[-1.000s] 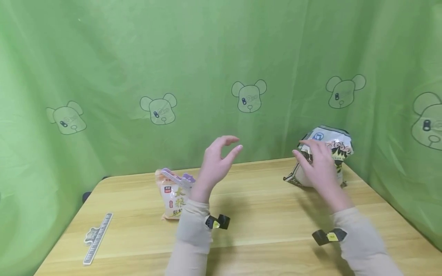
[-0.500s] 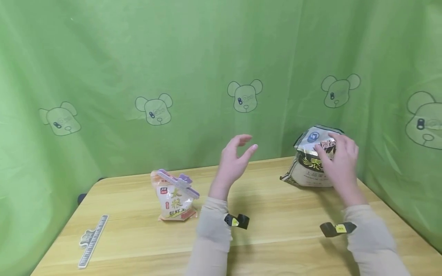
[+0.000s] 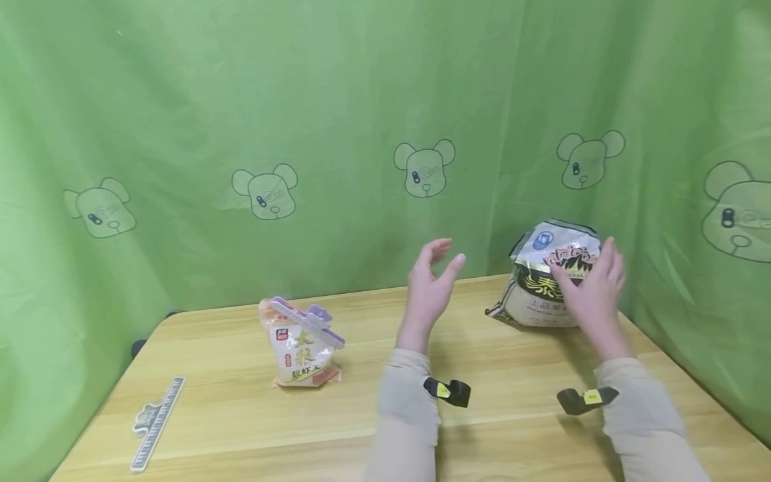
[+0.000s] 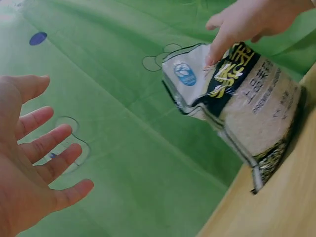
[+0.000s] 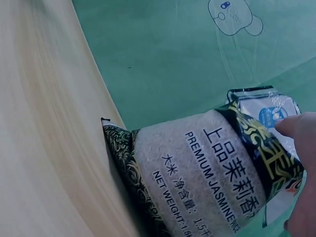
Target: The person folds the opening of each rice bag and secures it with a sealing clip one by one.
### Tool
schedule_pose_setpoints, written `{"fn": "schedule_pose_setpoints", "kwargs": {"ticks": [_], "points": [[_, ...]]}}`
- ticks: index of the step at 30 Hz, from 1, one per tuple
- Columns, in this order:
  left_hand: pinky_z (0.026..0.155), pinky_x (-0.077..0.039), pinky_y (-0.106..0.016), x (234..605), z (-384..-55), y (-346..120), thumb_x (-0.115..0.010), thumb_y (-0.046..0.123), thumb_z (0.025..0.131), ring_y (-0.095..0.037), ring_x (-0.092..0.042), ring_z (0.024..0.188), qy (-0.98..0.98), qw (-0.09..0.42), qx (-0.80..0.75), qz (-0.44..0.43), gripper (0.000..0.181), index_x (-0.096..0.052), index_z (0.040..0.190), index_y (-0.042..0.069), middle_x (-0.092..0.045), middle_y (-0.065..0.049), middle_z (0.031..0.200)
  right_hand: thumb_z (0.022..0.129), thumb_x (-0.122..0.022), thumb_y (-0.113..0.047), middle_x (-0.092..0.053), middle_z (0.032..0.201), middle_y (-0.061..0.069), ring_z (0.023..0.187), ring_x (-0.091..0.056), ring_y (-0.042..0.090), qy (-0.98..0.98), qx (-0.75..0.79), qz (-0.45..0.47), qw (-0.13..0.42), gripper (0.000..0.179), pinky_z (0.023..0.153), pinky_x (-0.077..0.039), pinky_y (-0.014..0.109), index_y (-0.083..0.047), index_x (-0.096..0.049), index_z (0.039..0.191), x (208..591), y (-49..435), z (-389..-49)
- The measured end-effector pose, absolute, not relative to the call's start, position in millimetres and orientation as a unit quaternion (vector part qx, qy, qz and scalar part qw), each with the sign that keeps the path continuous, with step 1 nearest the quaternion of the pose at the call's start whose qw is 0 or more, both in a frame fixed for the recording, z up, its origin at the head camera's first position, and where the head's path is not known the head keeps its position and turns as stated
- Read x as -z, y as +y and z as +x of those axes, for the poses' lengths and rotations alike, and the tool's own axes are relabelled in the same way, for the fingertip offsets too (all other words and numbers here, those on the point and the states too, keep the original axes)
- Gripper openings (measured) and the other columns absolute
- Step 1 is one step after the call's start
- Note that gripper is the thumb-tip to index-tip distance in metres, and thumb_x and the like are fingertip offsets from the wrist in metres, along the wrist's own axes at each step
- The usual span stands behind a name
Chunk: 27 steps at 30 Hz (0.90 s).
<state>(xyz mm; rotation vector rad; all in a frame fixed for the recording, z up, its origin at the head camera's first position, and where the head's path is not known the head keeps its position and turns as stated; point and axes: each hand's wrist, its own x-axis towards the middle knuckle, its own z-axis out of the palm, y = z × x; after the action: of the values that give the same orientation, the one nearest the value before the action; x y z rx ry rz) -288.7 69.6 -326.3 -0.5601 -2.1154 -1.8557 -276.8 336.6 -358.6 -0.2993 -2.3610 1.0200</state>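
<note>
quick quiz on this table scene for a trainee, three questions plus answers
1. True or false: the left grip is holding something.

2. Fill in the colour: a ____ clip runs across the upper part of the orange-and-white bag.

3. Which is nearest to the right grip?
A) the orange-and-white bag
B) the jasmine rice bag
C) the gray clip

Key: 1. False. 2. Purple. 3. B.

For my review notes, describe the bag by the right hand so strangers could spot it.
Find the wooden table and its far right corner. The rice bag is there, by the right hand; only this bag bears yellow characters on black.
</note>
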Motion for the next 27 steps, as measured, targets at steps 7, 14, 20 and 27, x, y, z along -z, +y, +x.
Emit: {"fn": "schedule_pose_setpoints", "kwargs": {"ticks": [7, 14, 20, 27], "points": [[0.094, -0.042, -0.031, 341, -295, 91, -0.056, 0.045, 0.083, -0.009, -0.05, 0.112, -0.701, 0.132, 0.678, -0.178, 0.038, -0.049, 0.117, 0.032, -0.055, 0.013, 0.118, 0.081, -0.047, -0.059, 0.026, 0.145, 0.015, 0.133, 0.016, 0.045, -0.864, -0.436, -0.127, 0.217, 0.102, 0.1, 0.002, 0.069, -0.019, 0.029, 0.136, 365, 343, -277], [0.092, -0.042, -0.03, 357, -299, 115, -0.058, 0.042, 0.082, -0.012, -0.05, 0.111, -0.684, 0.126, 0.698, -0.17, 0.041, -0.05, 0.119, 0.025, -0.056, 0.012, 0.117, 0.08, -0.051, -0.057, 0.016, 0.147, 0.021, 0.133, 0.003, 0.049, -0.855, -0.463, -0.122, 0.202, 0.102, 0.101, -0.007, 0.069, -0.015, 0.021, 0.14, 366, 344, -277], [0.096, -0.039, -0.035, 372, -300, 137, -0.058, 0.044, 0.082, -0.012, -0.046, 0.115, -0.677, 0.11, 0.71, -0.158, 0.045, -0.047, 0.123, 0.03, -0.052, 0.01, 0.123, 0.08, -0.053, -0.055, 0.004, 0.148, 0.023, 0.133, -0.005, 0.048, -0.844, -0.484, -0.121, 0.198, 0.101, 0.103, -0.01, 0.067, -0.014, 0.015, 0.142, 368, 343, -278], [0.1, -0.037, -0.051, 392, -297, 162, -0.054, 0.052, 0.081, -0.018, -0.039, 0.126, -0.702, 0.063, 0.695, -0.145, 0.053, -0.035, 0.129, 0.042, -0.04, 0.009, 0.138, 0.083, -0.049, -0.054, 0.001, 0.146, 0.028, 0.132, -0.005, 0.05, -0.832, -0.518, -0.112, 0.164, 0.098, 0.104, -0.008, 0.066, -0.008, 0.015, 0.14, 372, 345, -277]]}}
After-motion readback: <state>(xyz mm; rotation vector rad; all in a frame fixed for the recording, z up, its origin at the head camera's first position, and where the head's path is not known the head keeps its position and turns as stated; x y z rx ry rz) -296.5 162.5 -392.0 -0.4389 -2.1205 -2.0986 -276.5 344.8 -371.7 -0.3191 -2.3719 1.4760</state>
